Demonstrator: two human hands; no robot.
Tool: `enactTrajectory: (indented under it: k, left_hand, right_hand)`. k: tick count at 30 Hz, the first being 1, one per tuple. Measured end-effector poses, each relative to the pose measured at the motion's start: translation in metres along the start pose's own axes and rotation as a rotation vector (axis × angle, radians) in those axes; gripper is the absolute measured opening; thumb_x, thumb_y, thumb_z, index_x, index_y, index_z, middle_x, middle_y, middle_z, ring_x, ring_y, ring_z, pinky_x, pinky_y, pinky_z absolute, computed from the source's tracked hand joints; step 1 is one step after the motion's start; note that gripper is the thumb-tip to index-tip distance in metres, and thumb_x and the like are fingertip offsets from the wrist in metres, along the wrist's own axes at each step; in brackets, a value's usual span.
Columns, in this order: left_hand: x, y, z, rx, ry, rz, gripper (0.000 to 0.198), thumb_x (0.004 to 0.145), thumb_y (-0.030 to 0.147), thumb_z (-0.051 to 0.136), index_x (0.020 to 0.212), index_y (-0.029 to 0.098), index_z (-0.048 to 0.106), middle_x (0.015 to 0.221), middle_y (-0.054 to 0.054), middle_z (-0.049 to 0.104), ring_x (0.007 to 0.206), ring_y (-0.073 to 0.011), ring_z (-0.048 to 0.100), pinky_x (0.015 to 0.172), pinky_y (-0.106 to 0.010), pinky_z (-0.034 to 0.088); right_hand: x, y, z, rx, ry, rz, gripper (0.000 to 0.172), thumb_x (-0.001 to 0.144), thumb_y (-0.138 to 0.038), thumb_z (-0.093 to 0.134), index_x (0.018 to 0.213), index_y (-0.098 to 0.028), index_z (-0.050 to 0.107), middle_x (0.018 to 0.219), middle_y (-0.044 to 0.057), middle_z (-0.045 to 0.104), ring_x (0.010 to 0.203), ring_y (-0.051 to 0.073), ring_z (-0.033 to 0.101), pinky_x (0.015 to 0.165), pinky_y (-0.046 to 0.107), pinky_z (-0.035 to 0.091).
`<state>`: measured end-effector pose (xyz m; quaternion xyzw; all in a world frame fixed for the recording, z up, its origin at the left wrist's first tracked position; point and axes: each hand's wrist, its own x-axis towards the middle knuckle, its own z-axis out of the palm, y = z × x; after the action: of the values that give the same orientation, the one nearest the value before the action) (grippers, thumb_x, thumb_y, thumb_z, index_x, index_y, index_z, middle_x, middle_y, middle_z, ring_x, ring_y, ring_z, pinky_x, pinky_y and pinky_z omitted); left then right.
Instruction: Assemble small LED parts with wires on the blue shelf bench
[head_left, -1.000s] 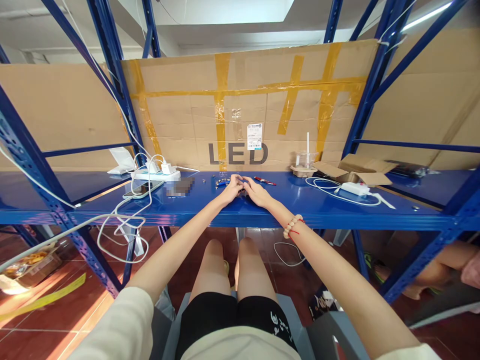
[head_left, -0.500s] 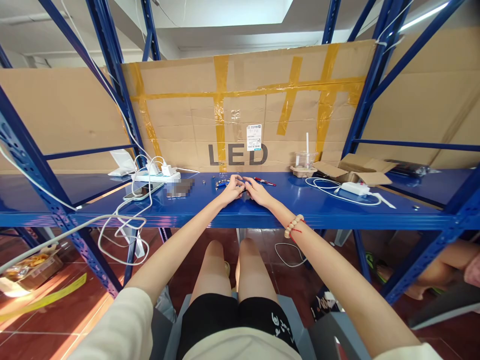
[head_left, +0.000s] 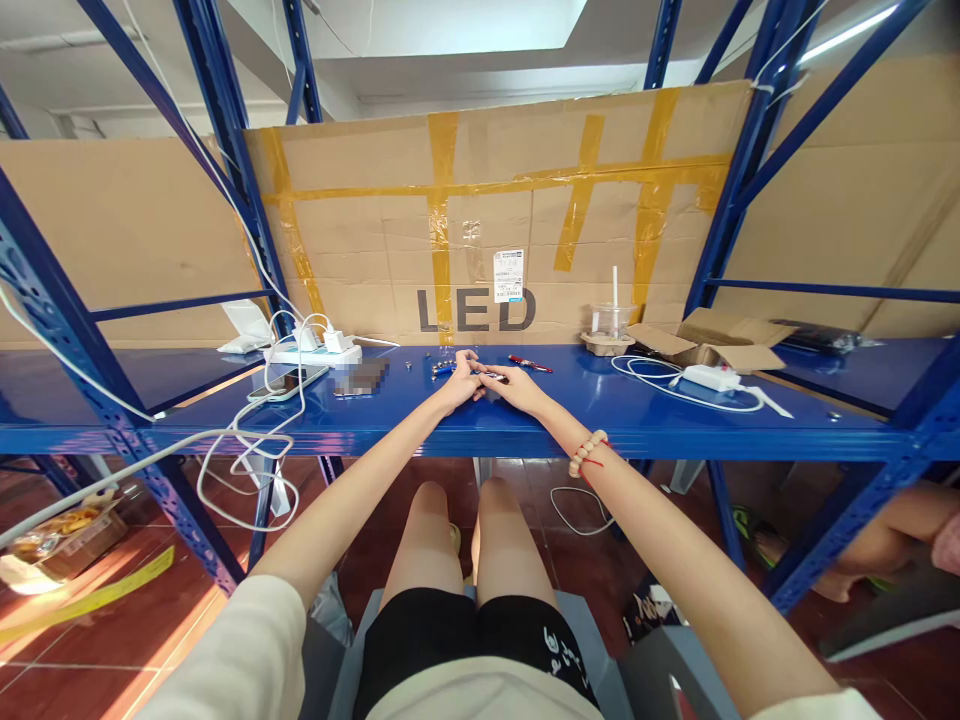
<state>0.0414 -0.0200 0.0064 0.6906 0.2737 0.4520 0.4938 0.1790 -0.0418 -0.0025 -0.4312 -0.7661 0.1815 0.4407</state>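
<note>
My left hand (head_left: 459, 388) and my right hand (head_left: 517, 388) meet above the front of the blue shelf board (head_left: 577, 395), fingertips together. Between them shows a small, slim dark piece with a hint of red (head_left: 495, 377), mostly covered by fingers, so its kind is unclear. Both hands are closed around it. Just behind my left hand lies a blue pen-like thing (head_left: 443, 368). A red pen-like thing (head_left: 530, 363) rests behind my right hand. Several tiny parts (head_left: 408, 365) sit to the left of the blue one.
At left are a white power strip (head_left: 315, 353), a phone (head_left: 283, 384), a blurred-out dark flat thing (head_left: 361, 376) and hanging cables. At right stand a plastic cup (head_left: 609, 322), an opened carton (head_left: 705, 340) and a white adapter (head_left: 711, 377). Cardboard (head_left: 360, 240) walls the back.
My fingers have shifted around the small piece; the right hand now lies flatter and more of the dark piece shows. Everything else on the board stays where it was.
</note>
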Motion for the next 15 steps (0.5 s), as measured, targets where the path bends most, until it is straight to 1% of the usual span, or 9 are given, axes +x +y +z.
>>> enactTrajectory:
  k: [3, 5, 7, 10, 12, 15]
  left_hand:
    - [0.0, 0.001, 0.0, -0.005, 0.009, -0.013, 0.034, 0.071, 0.005, 0.048, 0.085, 0.023, 0.023, 0.078, 0.007, 0.042, 0.038, 0.0012, 0.04, 0.036, -0.015, 0.035]
    - [0.0, 0.002, 0.001, -0.006, 0.024, -0.027, 0.03, 0.074, 0.009, 0.048, 0.085, 0.023, 0.023, 0.077, 0.007, 0.043, 0.037, 0.0006, 0.041, 0.036, -0.015, 0.037]
    - [0.001, 0.002, 0.001, -0.027, 0.04, -0.042, 0.025, 0.079, 0.016, 0.046, 0.085, 0.023, 0.023, 0.077, 0.006, 0.045, 0.039, -0.001, 0.044, 0.038, -0.017, 0.04]
    - [0.005, 0.001, 0.0, -0.084, 0.079, -0.058, 0.022, 0.084, 0.029, 0.043, 0.084, 0.022, 0.022, 0.073, 0.005, 0.049, 0.044, -0.0046, 0.05, 0.042, -0.02, 0.045]
    - [0.008, 0.0, -0.002, -0.086, 0.163, -0.064, 0.019, 0.086, 0.032, 0.04, 0.084, 0.022, 0.024, 0.069, 0.004, 0.05, 0.048, -0.0062, 0.052, 0.044, -0.02, 0.045]
    - [0.011, 0.001, -0.004, -0.064, 0.318, -0.092, 0.014, 0.088, 0.032, 0.035, 0.084, 0.02, 0.027, 0.065, 0.004, 0.049, 0.049, -0.0061, 0.051, 0.045, -0.018, 0.044]
  right_hand:
    - [-0.002, -0.003, -0.001, -0.034, -0.028, -0.004, 0.044, 0.077, -0.05, 0.05, 0.089, -0.011, 0.069, 0.073, 0.006, 0.068, 0.064, 0.016, 0.056, 0.062, 0.025, 0.041]
    - [-0.003, -0.005, -0.002, -0.053, -0.025, -0.009, 0.048, 0.075, -0.055, 0.049, 0.075, -0.012, 0.069, 0.068, 0.005, 0.066, 0.061, 0.015, 0.054, 0.061, 0.024, 0.039]
    - [-0.003, -0.005, -0.003, -0.047, -0.012, -0.006, 0.05, 0.073, -0.058, 0.048, 0.069, -0.012, 0.068, 0.066, 0.004, 0.065, 0.061, 0.014, 0.052, 0.061, 0.024, 0.037]
    - [-0.001, -0.002, -0.004, -0.014, 0.036, 0.007, 0.053, 0.071, -0.062, 0.047, 0.066, -0.013, 0.066, 0.064, 0.003, 0.062, 0.06, 0.013, 0.048, 0.06, 0.024, 0.035]
    - [0.0, 0.0, -0.005, 0.012, 0.076, 0.033, 0.055, 0.07, -0.064, 0.047, 0.067, -0.012, 0.065, 0.062, 0.002, 0.059, 0.058, 0.012, 0.045, 0.058, 0.025, 0.033]
    - [0.0, 0.001, -0.005, 0.046, 0.108, 0.071, 0.056, 0.066, -0.065, 0.048, 0.068, -0.012, 0.065, 0.059, 0.001, 0.054, 0.058, 0.011, 0.042, 0.056, 0.025, 0.031]
